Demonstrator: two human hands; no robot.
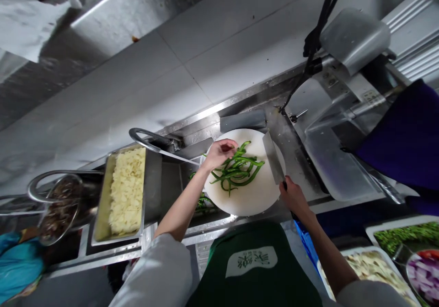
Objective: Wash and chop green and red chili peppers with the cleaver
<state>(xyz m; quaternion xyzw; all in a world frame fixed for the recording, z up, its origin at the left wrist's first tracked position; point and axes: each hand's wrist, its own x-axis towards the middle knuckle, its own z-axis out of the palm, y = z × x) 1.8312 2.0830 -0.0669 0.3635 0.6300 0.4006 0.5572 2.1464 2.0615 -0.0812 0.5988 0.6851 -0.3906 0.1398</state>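
A loose heap of long green chili peppers [236, 172] lies on a round white cutting board [252, 202]. Over the upper left of the heap is my left hand [221, 153], its fingers bent and closed around a pepper at the edge; the fingertips are partly hidden. My right hand [294, 198] grips the handle of a cleaver [273, 158]. The cleaver's broad blade rests on or just above the right side of the board, apart from the peppers.
Left of the board are a sink [168, 183] with a curved faucet [144, 135] and more green peppers [204, 202] low beside the board. A steel tray of pale slices [126, 193] stands farther left. At right are a clear plastic bin [329, 170] and vegetable trays [404, 234].
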